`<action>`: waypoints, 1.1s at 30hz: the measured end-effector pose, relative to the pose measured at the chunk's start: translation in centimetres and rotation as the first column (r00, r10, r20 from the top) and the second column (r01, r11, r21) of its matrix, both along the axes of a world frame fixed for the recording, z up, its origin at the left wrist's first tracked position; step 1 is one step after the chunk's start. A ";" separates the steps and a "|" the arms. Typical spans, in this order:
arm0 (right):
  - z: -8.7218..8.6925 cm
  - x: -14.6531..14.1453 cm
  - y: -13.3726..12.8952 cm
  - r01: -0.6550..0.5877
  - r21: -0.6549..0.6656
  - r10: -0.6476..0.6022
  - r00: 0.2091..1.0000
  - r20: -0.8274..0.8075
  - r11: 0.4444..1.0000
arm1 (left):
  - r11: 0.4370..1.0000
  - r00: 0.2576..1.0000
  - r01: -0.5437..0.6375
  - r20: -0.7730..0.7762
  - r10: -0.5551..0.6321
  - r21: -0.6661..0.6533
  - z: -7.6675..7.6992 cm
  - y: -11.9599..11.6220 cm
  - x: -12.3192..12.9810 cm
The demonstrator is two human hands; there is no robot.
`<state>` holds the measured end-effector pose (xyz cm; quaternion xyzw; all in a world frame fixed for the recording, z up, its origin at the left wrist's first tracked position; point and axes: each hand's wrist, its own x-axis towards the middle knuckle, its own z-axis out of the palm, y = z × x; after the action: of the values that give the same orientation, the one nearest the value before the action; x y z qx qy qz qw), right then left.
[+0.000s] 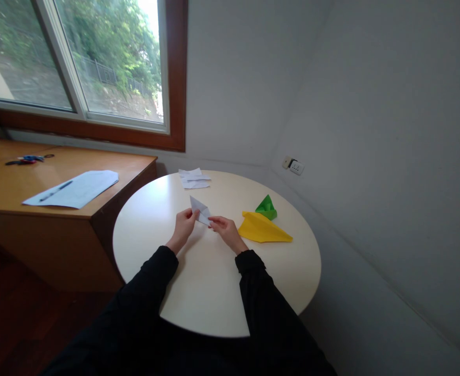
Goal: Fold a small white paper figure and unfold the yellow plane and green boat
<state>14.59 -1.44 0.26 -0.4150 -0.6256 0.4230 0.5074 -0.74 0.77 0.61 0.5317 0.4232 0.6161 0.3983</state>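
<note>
A small folded piece of white paper [200, 210] with a pointed upper left corner is held above the middle of the round table. My left hand [185, 225] pinches its left edge. The lower right corner is gripped between the fingers and thumb of my right hand [227, 232]. Just right of my right hand lies a yellow paper plane [263, 227], its point toward the right. Behind it stands a green folded paper shape [267, 208].
Loose white paper pieces [194, 178] lie at the far edge of the round white table [210, 303]. On the left, a wooden desk [136, 164] carries a paper sheet [84, 185], a pen [56, 191] and scissors [26, 160]. A wall socket [296, 167] is behind.
</note>
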 end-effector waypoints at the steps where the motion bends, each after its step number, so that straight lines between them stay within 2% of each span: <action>1: -0.1 0.0 0.0 0.004 0.002 -0.004 1.000 0.000 1.000 | 1.000 0.999 0.021 0.042 -0.021 -0.012 0.0 0.0 0.0; 4: -0.3 -0.2 0.2 0.012 0.024 -0.012 1.000 -0.012 1.000 | 0.996 0.983 0.078 0.171 -0.071 -0.039 -0.1 0.2 0.1; 6: -0.4 -0.3 0.3 -0.002 0.020 0.003 0.999 -0.035 1.000 | 0.995 0.976 0.070 0.212 -0.054 -0.067 0.0 0.2 0.1; 14: 0.0 -0.3 0.1 0.032 0.032 -0.030 0.997 -0.076 0.999 | 0.994 0.977 0.016 0.212 0.007 -0.107 -0.1 0.2 0.1; 20: 0.1 -0.4 0.0 0.055 0.062 -0.053 0.998 -0.039 0.997 | 0.986 0.970 0.034 0.242 0.006 -0.161 -0.4 0.8 -0.2; 24: -0.1 -0.3 0.2 0.058 0.078 -0.056 0.998 -0.025 0.995 | 0.980 0.970 0.091 0.237 -0.047 -0.179 0.0 0.6 -0.3; 33: -0.1 -0.1 0.2 0.048 0.028 -0.047 0.998 -0.050 0.998 | 0.953 0.932 0.283 0.264 -0.248 -0.106 0.6 -0.4 0.3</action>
<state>14.47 -1.27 0.15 -0.4117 -0.6089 0.4117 0.5387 -0.43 0.41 1.23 0.4732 0.3368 0.5863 0.5647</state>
